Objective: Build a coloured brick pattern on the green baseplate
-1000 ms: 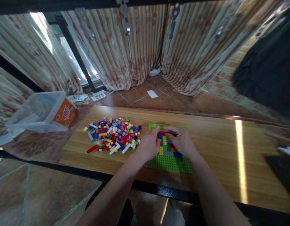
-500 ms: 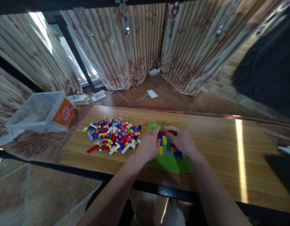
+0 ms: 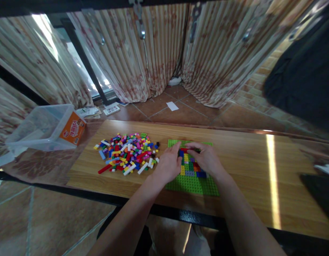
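A green baseplate [image 3: 192,185] lies on the wooden table [image 3: 241,167], with a patch of coloured bricks [image 3: 190,166] built on its middle. My left hand [image 3: 168,164] rests on the plate's left side, fingers bent, fingertips at the bricks' far left corner. My right hand [image 3: 205,158] lies over the bricks' right side, its fingers curled onto a red brick [image 3: 183,149] at the far edge of the patch. Left of the plate sits a loose pile of small bricks [image 3: 127,153] in many colours.
A clear plastic bin with an orange label [image 3: 47,127] stands at the table's far left. Curtains [image 3: 159,49] hang behind over a tiled floor. A dark shape [image 3: 303,74] fills the right side, and a dark object [image 3: 318,188] lies at the table's right edge.
Almost nothing has moved. Both hands stay on the baseplate, their fingertips shifting very slightly at the red brick on the far edge.
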Demonstrator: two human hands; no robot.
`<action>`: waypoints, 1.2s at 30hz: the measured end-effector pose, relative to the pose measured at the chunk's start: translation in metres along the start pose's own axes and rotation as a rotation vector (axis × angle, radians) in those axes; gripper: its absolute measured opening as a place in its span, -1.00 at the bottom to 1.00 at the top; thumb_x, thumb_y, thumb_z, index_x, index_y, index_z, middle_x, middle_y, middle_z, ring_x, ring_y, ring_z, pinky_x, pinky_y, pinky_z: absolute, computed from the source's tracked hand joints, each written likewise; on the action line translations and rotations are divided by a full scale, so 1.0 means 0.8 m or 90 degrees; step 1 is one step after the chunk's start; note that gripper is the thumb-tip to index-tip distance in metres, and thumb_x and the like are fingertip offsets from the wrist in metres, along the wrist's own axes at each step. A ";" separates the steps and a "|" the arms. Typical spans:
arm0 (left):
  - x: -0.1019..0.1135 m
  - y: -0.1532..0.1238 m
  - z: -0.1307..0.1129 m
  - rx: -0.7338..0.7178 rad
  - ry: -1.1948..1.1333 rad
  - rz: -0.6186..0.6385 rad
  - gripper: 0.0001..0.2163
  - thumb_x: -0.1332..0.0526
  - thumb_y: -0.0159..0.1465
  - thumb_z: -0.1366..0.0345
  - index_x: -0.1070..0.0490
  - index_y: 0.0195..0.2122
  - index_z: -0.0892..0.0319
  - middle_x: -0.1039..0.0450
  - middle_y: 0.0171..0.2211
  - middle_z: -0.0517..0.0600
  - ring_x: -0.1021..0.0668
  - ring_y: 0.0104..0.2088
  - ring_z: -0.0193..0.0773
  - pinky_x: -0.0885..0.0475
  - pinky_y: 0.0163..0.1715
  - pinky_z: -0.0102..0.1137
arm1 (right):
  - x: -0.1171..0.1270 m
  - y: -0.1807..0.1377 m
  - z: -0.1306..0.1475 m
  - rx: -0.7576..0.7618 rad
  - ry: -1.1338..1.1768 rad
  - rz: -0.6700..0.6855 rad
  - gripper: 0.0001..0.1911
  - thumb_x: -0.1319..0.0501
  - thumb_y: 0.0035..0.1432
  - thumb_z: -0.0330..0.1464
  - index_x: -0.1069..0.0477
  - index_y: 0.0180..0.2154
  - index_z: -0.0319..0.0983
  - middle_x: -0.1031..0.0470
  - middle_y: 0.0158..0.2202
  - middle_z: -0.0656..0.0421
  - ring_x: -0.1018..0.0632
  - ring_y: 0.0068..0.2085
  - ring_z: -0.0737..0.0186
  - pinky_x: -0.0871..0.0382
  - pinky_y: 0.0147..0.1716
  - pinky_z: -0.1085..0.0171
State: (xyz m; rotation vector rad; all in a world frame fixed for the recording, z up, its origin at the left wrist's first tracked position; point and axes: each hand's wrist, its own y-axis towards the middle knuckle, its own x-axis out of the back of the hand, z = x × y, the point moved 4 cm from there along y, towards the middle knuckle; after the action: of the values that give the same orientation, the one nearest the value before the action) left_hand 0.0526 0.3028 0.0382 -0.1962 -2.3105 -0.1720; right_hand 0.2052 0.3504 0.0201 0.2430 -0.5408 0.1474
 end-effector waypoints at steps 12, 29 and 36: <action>0.000 -0.001 0.002 0.012 -0.019 0.001 -0.44 -0.10 0.28 0.42 -0.06 0.32 0.30 -0.43 0.11 0.23 -0.48 0.12 -0.03 -0.37 0.17 -0.09 | -0.003 0.001 0.003 -0.012 -0.006 0.004 -0.79 -0.23 0.07 -0.38 -0.59 -0.24 -0.12 -0.66 -0.25 0.18 -0.63 -0.20 0.16 -0.48 -0.07 0.16; 0.000 -0.001 -0.003 0.022 0.023 -0.002 -0.45 -0.10 0.27 0.45 -0.10 0.30 0.37 -0.46 0.05 0.27 -0.49 0.07 0.01 -0.38 0.14 -0.09 | -0.002 -0.003 0.000 0.008 -0.007 0.016 -0.81 -0.23 0.13 -0.32 -0.62 -0.26 -0.07 -0.67 -0.22 0.22 -0.64 -0.16 0.12 -0.47 -0.05 0.12; -0.002 0.014 0.002 0.019 0.013 -0.043 -0.52 -0.09 0.30 0.46 -0.20 0.26 0.30 -0.51 0.02 0.19 -0.52 0.04 -0.03 -0.39 0.12 -0.09 | -0.003 -0.001 -0.005 0.006 0.053 0.010 -0.78 -0.26 0.10 -0.30 -0.60 -0.20 -0.13 -0.66 -0.22 0.18 -0.63 -0.16 0.13 -0.47 -0.02 0.10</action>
State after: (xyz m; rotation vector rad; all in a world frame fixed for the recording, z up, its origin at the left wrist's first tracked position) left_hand 0.0546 0.3135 0.0368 -0.1015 -2.2989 -0.1720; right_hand 0.2054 0.3503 0.0158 0.2406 -0.4596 0.1744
